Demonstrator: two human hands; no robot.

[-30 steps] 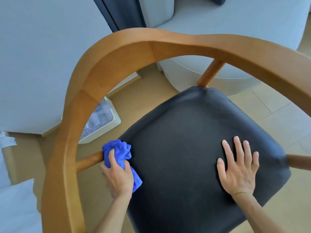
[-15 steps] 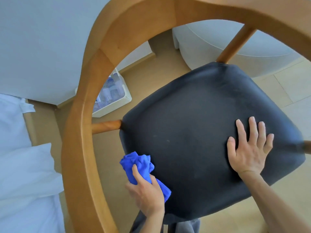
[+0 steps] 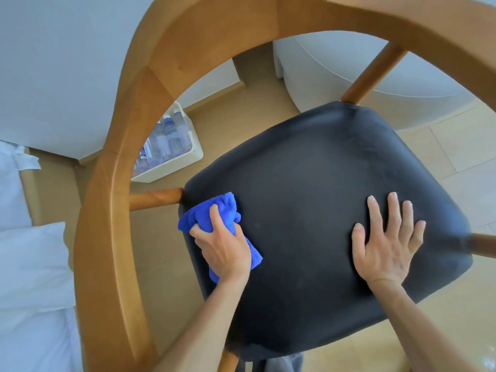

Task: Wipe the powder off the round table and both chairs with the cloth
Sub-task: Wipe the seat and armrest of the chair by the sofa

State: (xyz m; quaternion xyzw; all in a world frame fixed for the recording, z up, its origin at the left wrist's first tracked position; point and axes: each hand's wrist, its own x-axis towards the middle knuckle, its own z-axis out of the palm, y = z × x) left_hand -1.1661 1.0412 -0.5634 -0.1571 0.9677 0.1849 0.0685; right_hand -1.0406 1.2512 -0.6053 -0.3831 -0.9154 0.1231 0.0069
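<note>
I look straight down on a wooden chair with a curved backrest and a black padded seat. My left hand grips a bunched blue cloth and presses it on the seat's left edge, close to the wooden side rung. My right hand lies flat on the right part of the seat, fingers spread, holding nothing. A few faint pale specks show on the seat between my hands. The round table is out of view.
A white crate of water bottles stands on the floor left of the chair, by the wall. White bedding fills the left edge. A pale rounded piece of furniture sits behind the chair.
My left hand has slid the cloth from the seat's near-left corner forward along the left edge toward the side rung. The right hand stays flat on the seat. The camera shifted slightly.
</note>
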